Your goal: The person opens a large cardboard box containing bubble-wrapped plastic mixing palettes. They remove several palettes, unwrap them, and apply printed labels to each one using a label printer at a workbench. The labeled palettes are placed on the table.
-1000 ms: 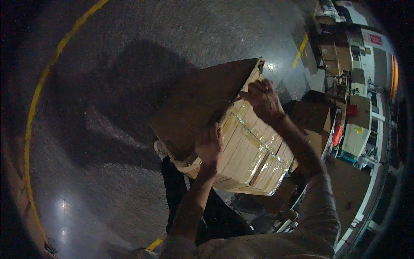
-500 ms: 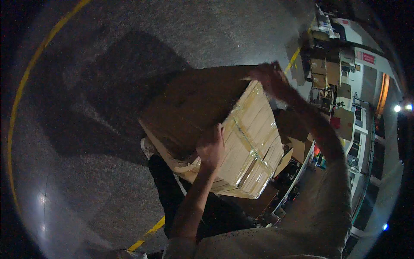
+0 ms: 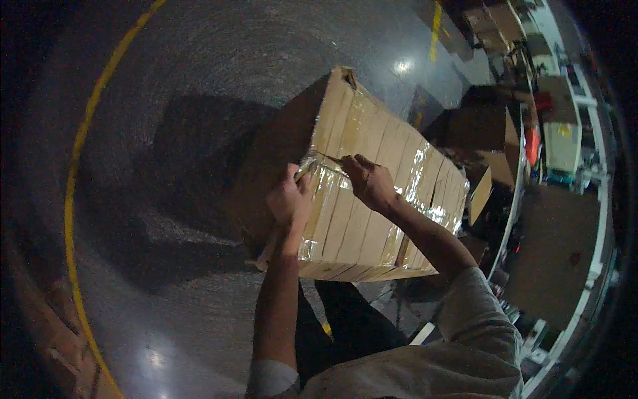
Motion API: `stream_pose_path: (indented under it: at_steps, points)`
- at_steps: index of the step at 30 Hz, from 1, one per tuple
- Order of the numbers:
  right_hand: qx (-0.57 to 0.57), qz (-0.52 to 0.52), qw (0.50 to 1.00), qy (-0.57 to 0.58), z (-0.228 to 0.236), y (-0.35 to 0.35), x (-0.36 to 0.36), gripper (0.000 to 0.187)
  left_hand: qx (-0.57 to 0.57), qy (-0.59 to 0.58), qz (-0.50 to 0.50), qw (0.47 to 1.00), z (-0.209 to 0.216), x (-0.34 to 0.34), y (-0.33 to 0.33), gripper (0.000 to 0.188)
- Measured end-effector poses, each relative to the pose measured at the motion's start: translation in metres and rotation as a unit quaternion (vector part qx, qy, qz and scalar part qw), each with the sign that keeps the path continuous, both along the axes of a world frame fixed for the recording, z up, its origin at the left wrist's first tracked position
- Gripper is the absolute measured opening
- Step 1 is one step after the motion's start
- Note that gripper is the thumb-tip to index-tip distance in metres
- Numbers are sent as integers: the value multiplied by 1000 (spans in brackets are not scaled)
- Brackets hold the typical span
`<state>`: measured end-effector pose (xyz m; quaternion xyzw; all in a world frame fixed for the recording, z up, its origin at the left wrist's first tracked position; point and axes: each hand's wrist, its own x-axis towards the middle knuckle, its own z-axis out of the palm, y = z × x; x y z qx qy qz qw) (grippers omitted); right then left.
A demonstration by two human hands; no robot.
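Observation:
A large cardboard box [image 3: 359,219] stands tilted in front of my legs, its long face crossed by shiny clear packing tape [image 3: 325,163]. My left hand [image 3: 291,199] is closed at the box's left edge, with its thumb and fingers pinching there beside the tape. Over the long face, my right hand [image 3: 372,185] is closed in a pinch. A thin, pointed strip runs from its fingertips toward the left hand; it looks like a stretched piece of the tape. Shadow darkens the left side of the box.
Yellow lines [image 3: 78,143] mark the grey floor [image 3: 212,86]. Open cartons [image 3: 475,130] and cluttered shelving with a white frame [image 3: 591,266] stand along the right. More brown cardboard [image 3: 63,332] lies at the lower left.
The box has turned, so its taped face lies more toward me. My right hand has come from the far corner to the tape, and my left has moved left and slightly up.

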<state>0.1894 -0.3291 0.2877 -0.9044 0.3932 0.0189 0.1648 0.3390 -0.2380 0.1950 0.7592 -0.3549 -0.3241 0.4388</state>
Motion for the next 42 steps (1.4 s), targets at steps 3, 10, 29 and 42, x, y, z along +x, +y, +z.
stream_pose_path:
  at_steps: [3, 10, 29, 42]
  points:
    - [-31, 7, 999, -1, 0, 8, -1, 22, -42, -5, 4, 999, 25, -4, 11, 18]
    - [-36, -23, 999, 2, -34, 2, -44, 29, -24, -7, -1, 1000, 89, -15, 19, 16]
    - [34, -10, 960, 278, -61, 14, -250, 23, -19, -500, -192, 844, 117, -64, -41, 45]
    - [-58, -191, 980, -1, -56, 36, -324, 30, 81, -461, -361, 806, 72, -183, -40, 29]
